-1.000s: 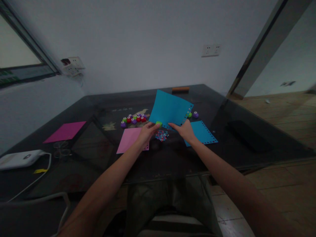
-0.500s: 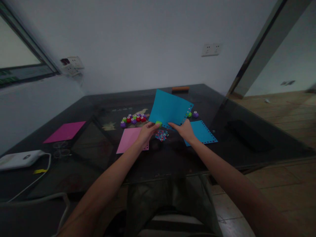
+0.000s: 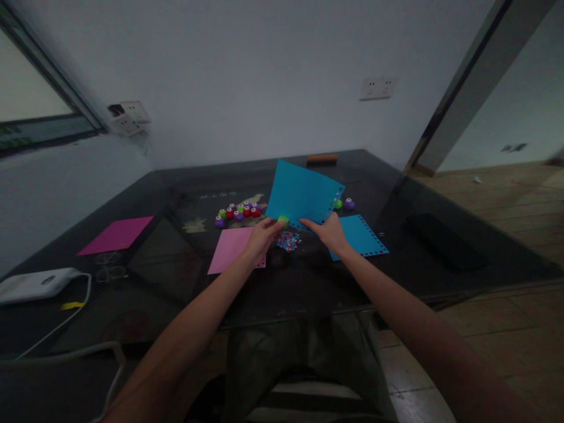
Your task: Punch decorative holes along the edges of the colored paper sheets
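Note:
My left hand (image 3: 261, 238) is closed around a small green paper punch (image 3: 282, 221) at the lower edge of a blue sheet of paper (image 3: 304, 191). My right hand (image 3: 329, 234) grips that sheet by its lower right part, thumb on top. Punched holes run along the sheet's right and lower edges. Below it lies a pile of coloured paper bits (image 3: 288, 241). A pink sheet (image 3: 229, 249) lies partly under my left arm, and a second blue sheet (image 3: 362, 235) with holes along two edges lies by my right wrist.
Several red, green and purple punches (image 3: 238, 212) with eyes stand grouped at the left; a purple one (image 3: 348, 204) sits at the right. A magenta sheet (image 3: 117, 235), a white device (image 3: 39, 285) with a cable, a brown roll (image 3: 322, 158) and a black object (image 3: 443, 241) also lie on the table.
Almost nothing differs. The held blue sheet has shifted very slightly, while both hands keep their places.

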The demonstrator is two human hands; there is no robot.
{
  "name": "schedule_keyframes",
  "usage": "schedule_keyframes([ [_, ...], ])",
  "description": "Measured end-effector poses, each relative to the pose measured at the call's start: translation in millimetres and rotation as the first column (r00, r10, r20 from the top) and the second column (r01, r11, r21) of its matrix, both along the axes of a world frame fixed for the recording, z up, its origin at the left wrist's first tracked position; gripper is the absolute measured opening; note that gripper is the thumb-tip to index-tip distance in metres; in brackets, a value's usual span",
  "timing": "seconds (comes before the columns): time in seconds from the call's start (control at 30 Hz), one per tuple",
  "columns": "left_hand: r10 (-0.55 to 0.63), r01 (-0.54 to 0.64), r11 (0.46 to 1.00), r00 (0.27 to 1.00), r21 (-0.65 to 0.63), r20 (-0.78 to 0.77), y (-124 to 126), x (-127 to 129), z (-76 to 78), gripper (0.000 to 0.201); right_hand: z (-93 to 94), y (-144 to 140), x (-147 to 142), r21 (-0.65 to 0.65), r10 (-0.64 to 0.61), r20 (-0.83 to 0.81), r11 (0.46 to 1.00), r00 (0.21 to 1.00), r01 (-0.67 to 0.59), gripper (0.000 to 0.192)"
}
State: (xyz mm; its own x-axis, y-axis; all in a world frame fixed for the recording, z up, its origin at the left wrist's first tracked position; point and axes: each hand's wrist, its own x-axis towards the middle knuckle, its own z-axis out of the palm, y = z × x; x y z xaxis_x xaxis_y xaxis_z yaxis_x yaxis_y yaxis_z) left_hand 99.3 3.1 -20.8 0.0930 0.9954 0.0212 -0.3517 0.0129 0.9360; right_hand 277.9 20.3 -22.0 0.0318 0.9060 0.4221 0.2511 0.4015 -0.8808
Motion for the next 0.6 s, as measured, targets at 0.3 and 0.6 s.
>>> schedule_keyframes([
  [0.3, -0.003, 0.003, 1.000, 1.000, -0.012, 0.000, 1.1, 0.3, -0.8, 0.029, -1.3, 1.8, -0.3, 0.036, -0.002, 0.006, 0.999, 1.000, 0.002, 0.027],
  [0.6, 0.002, -0.002, 1.000, 1.000, -0.020, 0.009, 0.5, 0.9, -0.2, 0.030, -1.5, 1.6, -0.3, 0.013, -0.007, -0.014, 1.000, 1.000, 0.007, 0.028],
])
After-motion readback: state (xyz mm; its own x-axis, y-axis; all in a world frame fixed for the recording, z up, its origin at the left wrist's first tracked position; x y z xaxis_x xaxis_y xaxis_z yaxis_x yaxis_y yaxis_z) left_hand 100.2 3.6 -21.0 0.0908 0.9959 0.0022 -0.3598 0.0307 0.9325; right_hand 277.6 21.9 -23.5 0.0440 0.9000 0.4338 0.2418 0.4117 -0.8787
